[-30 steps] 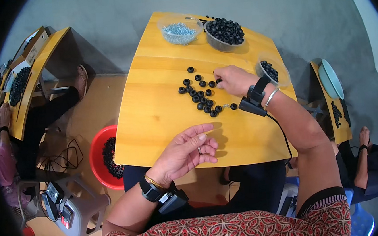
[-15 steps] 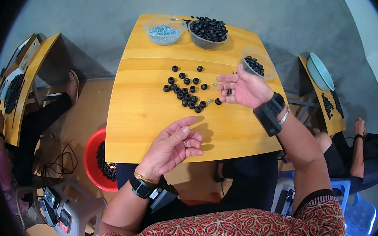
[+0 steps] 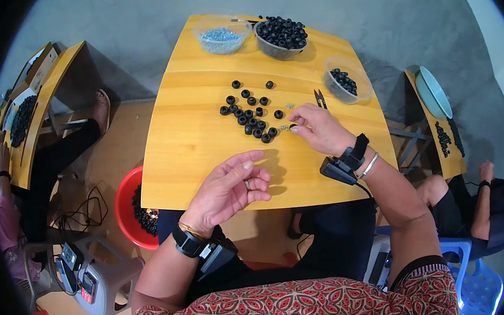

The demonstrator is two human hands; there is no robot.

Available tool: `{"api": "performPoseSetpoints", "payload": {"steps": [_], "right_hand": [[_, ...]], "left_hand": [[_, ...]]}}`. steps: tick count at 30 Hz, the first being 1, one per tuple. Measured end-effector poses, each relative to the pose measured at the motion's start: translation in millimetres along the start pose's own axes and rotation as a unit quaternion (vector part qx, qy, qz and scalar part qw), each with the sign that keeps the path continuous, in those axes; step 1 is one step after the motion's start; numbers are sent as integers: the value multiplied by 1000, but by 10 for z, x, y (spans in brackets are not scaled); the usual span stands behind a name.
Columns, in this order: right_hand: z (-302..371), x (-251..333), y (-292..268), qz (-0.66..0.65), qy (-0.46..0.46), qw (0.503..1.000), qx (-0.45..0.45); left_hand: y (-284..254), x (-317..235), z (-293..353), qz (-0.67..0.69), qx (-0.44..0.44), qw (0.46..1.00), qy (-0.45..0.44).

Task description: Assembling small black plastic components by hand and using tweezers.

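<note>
Above the table's near edge, my left hand hangs with palm turned up and fingers loosely apart, holding nothing. My right hand is palm down over the table, its thumb and fingertips closed around a black bead. Beside those fingertips lie small silvery beads, with a few more just beyond. Loose black round beads spread across the middle of the table, left of my right hand. Black thread snips lie behind that hand. Its palm is hidden.
At the back stand a clear tub of pale blue beads and a tub of black beads. A smaller tub stands at right. Left of the table, a red basin holds beads. People sit at side tables on both sides.
My right hand has turned from palm up to palm down and come down onto the bead by the silvery ones. The snips are now uncovered. My left hand stays almost still.
</note>
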State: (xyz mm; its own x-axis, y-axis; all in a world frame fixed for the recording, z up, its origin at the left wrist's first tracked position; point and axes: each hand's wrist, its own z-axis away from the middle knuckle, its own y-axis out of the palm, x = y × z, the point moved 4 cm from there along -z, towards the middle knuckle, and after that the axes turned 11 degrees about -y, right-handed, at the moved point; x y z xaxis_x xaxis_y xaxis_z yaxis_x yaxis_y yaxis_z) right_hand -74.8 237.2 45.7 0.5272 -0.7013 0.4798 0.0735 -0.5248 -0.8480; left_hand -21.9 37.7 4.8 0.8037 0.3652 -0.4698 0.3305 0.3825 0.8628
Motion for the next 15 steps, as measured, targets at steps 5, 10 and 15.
{"api": "performPoseSetpoints", "payload": {"steps": [5, 10, 15], "right_hand": [[-78, 37, 83, 85, -80, 993, -8], [-63, -40, -74, 35, -64, 995, -63], [16, 335, -824, 28, -58, 975, -215]], "left_hand": [[-6, 9, -3, -3, 2, 1000, -3], [-11, 6, -19, -3, 1, 1000, -4], [-21, 3, -11, 21, -8, 1000, 10]]}}
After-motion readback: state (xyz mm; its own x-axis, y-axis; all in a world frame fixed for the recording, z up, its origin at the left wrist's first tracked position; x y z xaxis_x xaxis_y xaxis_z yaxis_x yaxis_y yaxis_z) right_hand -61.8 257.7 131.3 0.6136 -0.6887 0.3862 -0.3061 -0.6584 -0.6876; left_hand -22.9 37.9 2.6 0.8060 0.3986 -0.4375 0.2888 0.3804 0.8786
